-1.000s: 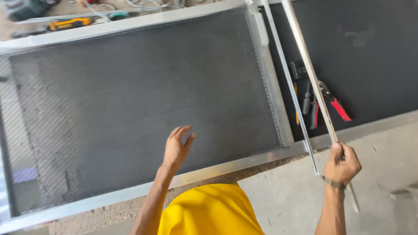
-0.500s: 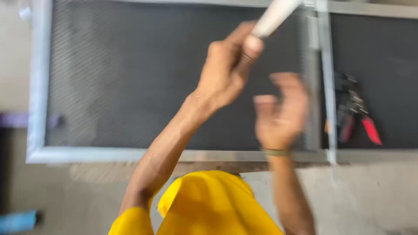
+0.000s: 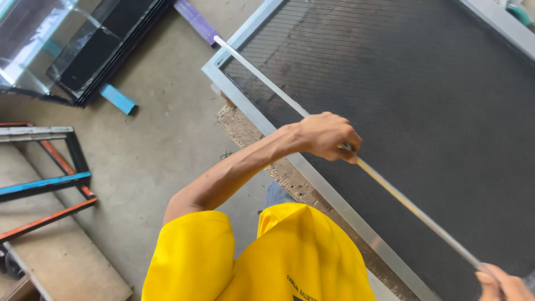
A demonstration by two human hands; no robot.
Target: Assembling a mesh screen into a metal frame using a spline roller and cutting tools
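A long, thin metal strip [image 3: 278,97], pale silver with a yellowish part near the middle, runs diagonally above the screen panel. Its far end is over the upper left corner of the panel's frame, and its near end reaches the bottom right corner of the view.

The left hand [image 3: 327,135] is closed around the strip about halfway along it, with the knuckles up and the fingers wrapped over the metal. The right hand [image 3: 504,285] is only partly in view at the bottom right edge; it touches the near end of the strip, but I cannot tell whether its fingers are closed on it.

Under the strip lies the screen panel: a dark mesh [image 3: 423,106] set in a grey aluminium frame [image 3: 334,195]. The panel rests on a rough board [image 3: 245,131], which shows along its left edge.

The person wears a yellow shirt [image 3: 262,259], seen at the bottom of the view. To the left is a concrete floor [image 3: 161,139]. On it lie a small blue piece [image 3: 117,98] and, near the top, a purple bar [image 3: 196,20]. Panes of dark glass [image 3: 72,44] are at the upper left, and a rack of metal bars [image 3: 47,178] painted black, blue and orange stands at the left edge.
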